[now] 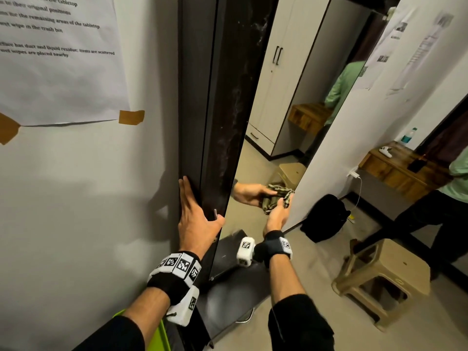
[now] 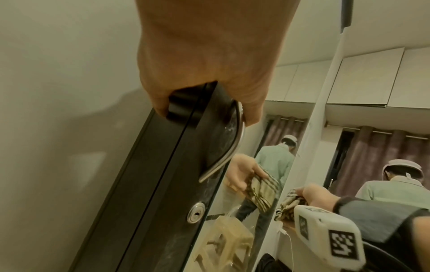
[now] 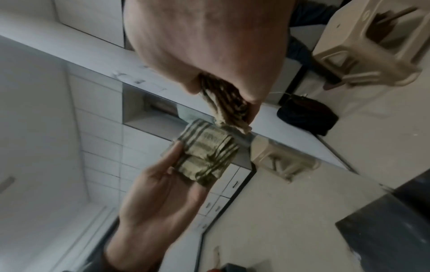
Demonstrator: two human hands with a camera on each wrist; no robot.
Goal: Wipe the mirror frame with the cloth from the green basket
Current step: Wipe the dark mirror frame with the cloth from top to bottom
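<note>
The tall mirror [image 1: 273, 84] has a dark, dust-streaked frame [image 1: 222, 97] with a curved metal handle [image 2: 228, 152] and a keyhole [image 2: 196, 214]. My left hand [image 1: 200, 219] grips the frame's left edge beside the handle, fingers wrapped round the outer side and thumb on the front. My right hand [image 1: 278, 214] holds a bunched striped olive cloth [image 1: 286, 200] against the glass near the mirror's right edge. The right wrist view shows the cloth [image 3: 228, 103] pinched in the fingers, with its reflection just below. A corner of the green basket [image 1: 158, 333] shows under my left forearm.
A taped paper sheet [image 1: 58, 59] hangs on the wall to the left. On the floor to the right are a black bag [image 1: 324, 219] and a beige plastic stool [image 1: 379, 277]. A wooden table [image 1: 400, 168] and another person [image 1: 458, 173] are at the far right.
</note>
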